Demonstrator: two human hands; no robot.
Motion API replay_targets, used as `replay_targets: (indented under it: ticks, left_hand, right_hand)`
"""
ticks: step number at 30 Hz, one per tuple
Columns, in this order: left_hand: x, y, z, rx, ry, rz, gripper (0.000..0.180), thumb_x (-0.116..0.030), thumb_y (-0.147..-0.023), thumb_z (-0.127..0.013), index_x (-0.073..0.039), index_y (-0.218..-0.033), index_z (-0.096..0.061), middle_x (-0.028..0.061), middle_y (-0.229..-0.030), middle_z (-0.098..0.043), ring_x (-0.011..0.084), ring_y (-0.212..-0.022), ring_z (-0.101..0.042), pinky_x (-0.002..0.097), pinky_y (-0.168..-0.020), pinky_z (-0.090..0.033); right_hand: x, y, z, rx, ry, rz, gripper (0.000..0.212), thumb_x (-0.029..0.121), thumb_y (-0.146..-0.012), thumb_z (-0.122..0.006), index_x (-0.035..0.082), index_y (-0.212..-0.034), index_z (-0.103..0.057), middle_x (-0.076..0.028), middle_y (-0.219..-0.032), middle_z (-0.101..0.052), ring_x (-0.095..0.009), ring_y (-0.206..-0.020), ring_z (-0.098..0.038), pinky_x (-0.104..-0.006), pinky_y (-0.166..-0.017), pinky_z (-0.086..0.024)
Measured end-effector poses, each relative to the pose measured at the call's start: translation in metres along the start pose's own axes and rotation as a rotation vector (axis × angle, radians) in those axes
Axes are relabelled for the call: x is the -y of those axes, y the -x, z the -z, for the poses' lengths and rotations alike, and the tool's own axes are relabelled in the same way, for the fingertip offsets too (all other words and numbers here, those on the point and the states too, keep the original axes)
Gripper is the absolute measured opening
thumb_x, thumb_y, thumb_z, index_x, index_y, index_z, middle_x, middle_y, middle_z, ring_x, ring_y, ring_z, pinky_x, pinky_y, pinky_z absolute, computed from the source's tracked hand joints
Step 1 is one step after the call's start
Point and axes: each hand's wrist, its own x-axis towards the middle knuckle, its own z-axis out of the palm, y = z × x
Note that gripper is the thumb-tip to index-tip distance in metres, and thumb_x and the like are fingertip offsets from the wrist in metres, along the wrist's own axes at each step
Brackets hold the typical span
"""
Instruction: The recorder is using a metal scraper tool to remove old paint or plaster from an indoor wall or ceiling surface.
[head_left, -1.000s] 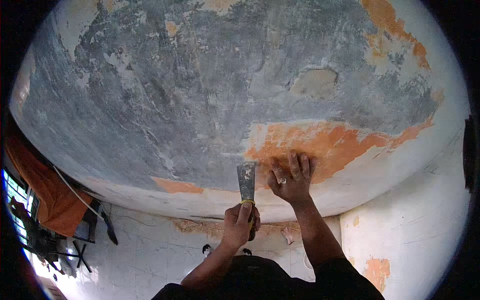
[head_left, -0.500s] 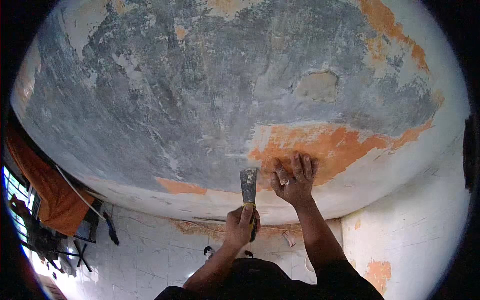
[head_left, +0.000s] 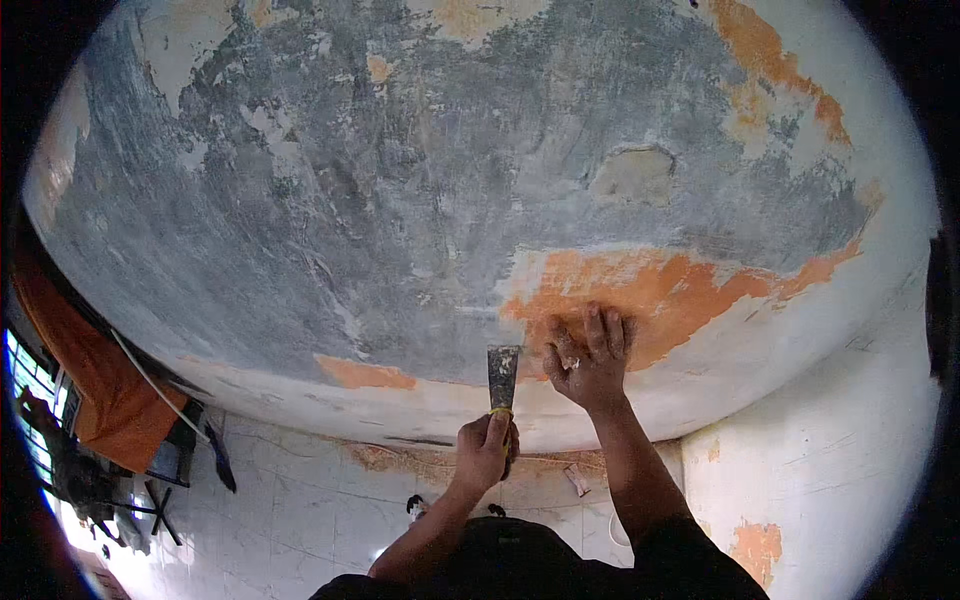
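Left grip [head_left: 482, 452]: closed around the dark handle of a scraper [head_left: 502, 372], thumb laid along it near a yellow collar. Right grip [head_left: 592, 365]: empty, fingers extended and apart, fingertips resting on an orange patch [head_left: 680, 295] of the wall surface [head_left: 400, 210].

Edges and clearance: the blade's straight front edge sits at the left of the right hand, a short gap between them, just below the orange patch's left end. From where I stand, I cannot tell whether that edge bears on the surface. To the left runs a broad stretch of grey, unobstructed; above, it is likewise clear up to a pale, rough-rimmed patch [head_left: 635, 176]. Below, a whitish band [head_left: 570, 415] borders the grey, and the left hand lies over its lower part.

Orientation: the scraper's blade points away from the person, its long axis running nearly straight from the fist, leaning very slightly.

Surroundings: a pale tiled surface [head_left: 300, 490] lies beyond the whitish band. Well off to the left, an orange cloth [head_left: 125, 425] hangs beside a barred window [head_left: 28, 400].
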Motion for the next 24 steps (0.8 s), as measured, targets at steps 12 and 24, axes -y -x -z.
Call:
replay_targets:
  ticks: [12,24]
  left_hand:
    - [-0.047,-0.002,0.001,0.034,0.105,-0.051,0.044,-0.034,-0.102,-0.040,-0.004,-0.073,-0.055,0.0022,-0.055,-0.051,0.0093,-0.046,-0.046,0.0280,-0.044,-0.038]
    - [0.008,-0.002,0.004,-0.017,0.007,-0.022,0.046,-0.036,-0.101,-0.042,-0.003,-0.071,-0.054,0.0038,-0.056,-0.053,0.0095,-0.047,-0.048,0.0273,-0.044,-0.037]
  right_hand:
    - [0.001,0.006,0.000,0.028,0.005,-0.009,0.031,0.036,-0.085,-0.058,0.024,-0.112,-0.067,-0.014,-0.150,-0.029,-0.035,-0.142,-0.017,-0.0568,-0.112,-0.012]
    - [-0.001,0.004,0.002,0.021,0.003,0.008,0.037,0.038,-0.084,-0.061,0.025,-0.118,-0.064,-0.015,-0.150,-0.029,-0.036,-0.142,-0.016,-0.0577,-0.112,-0.011]
